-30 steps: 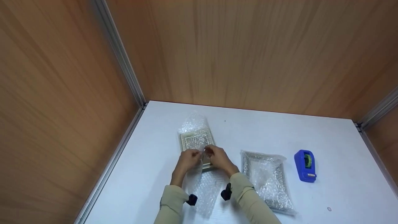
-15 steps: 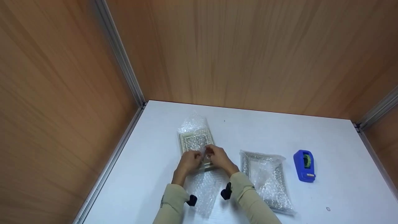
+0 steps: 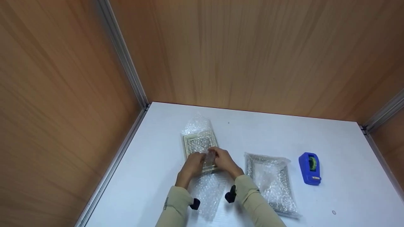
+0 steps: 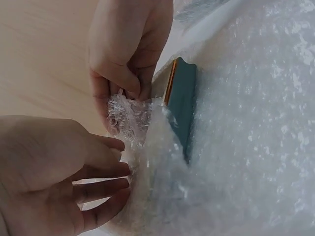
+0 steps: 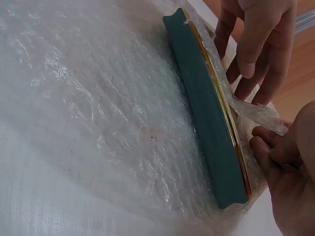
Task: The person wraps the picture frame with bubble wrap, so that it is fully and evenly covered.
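Note:
A gold-trimmed picture frame (image 3: 186, 141) with a teal side (image 5: 206, 118) lies on the table, partly covered by bubble wrap (image 3: 197, 123). My right hand (image 3: 224, 160) pinches a loose edge of that wrap over the frame; in the left wrist view the crumpled bit sticks out below its thumb. Against the wrap beside it, my left hand (image 4: 54, 177) touches with loosely extended fingers, gripping nothing visible. The wrap runs past the frame's near end, between the wrists. In the head view the hands hide part of the frame's near half.
Right of my right forearm lies another bubble-wrapped frame (image 3: 271, 179). Farther right stands a blue tape dispenser (image 3: 310, 168) with a green roll. Wooden panels (image 3: 252, 56) wall the white table (image 3: 151, 151) at the back and sides.
My left hand has let go of a raised wrap flap, which now lies over the near part of the frame. The right hand has stayed nearly in place.

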The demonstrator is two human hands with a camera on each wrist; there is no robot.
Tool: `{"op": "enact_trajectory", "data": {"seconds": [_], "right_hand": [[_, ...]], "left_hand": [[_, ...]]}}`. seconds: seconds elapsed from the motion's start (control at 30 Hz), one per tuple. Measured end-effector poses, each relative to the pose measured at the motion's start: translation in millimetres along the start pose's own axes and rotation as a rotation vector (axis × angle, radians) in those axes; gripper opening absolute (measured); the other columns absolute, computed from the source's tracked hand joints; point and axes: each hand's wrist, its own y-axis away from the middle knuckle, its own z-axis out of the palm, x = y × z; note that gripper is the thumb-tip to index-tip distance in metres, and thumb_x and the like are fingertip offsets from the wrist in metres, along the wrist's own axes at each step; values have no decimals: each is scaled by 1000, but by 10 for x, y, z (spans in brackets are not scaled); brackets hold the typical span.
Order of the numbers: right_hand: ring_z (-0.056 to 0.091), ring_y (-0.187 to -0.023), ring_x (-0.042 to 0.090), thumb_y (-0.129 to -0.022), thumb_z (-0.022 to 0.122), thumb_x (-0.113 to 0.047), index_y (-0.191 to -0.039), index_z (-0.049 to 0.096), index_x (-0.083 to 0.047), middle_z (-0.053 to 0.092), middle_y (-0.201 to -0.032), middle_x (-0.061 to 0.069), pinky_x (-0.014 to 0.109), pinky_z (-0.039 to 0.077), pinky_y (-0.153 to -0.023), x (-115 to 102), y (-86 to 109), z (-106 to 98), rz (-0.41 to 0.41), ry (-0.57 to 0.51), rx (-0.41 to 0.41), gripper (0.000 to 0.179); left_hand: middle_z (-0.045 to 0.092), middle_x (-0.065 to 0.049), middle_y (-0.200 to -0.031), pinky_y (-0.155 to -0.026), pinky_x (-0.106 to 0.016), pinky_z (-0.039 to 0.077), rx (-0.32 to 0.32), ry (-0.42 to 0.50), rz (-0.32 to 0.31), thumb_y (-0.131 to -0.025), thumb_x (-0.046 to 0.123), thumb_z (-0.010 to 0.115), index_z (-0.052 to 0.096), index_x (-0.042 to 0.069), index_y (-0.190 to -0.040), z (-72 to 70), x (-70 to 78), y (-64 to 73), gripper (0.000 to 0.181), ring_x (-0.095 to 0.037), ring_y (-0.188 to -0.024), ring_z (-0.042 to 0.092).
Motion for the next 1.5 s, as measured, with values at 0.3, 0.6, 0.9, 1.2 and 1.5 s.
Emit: {"op": "enact_trajectory", "data": {"seconds": [0.3, 0.6, 0.9, 1.2, 1.5], "right_hand": [[60, -109, 31, -77, 45, 17, -124, 58, 0, 64, -118, 17, 45, 49, -93, -16, 13, 22, 39, -65, 6, 52], [59, -111, 33, -78, 44, 19, -116, 61, 2, 63, -115, 17, 45, 48, -97, -47, 69, 62, -13, -85, 114, 45], [61, -108, 32, -87, 45, 14, -111, 65, 0, 65, -111, 14, 45, 51, -93, -102, 145, -40, -26, -90, 201, 35], [61, -106, 28, -92, 49, 1, -110, 66, -3, 65, -109, 10, 43, 52, -89, -195, 342, -164, -30, 8, 25, 26], [60, -91, 23, -82, 60, 4, -96, 68, -5, 64, -95, 6, 37, 53, -81, -313, 616, -202, -154, 289, -88, 18]], "left_hand": [[54, -9, -113, -84, -40, 50, 43, -233, 108, -99, 15, 50, 68, 12, -114, 49, 6, 6, 24, -24, -103, 49], [52, -13, -119, -88, -44, 49, 35, -209, 133, -97, 14, 53, 67, 11, -118, 44, -10, 23, 26, -29, -109, 49], [37, -19, -146, -105, -51, 41, -25, -135, 74, -98, 15, 51, 63, 12, -124, 12, -17, 31, 29, -38, -134, 36], [28, -18, -154, -109, -55, 35, -64, -65, 34, -101, 20, 45, 54, 17, -134, -22, -29, 27, 34, -40, -139, 28], [28, -17, -155, -111, -54, 32, -79, -52, 28, -100, 22, 47, 52, 18, -135, -65, -26, 15, 36, -40, -141, 26]]}}
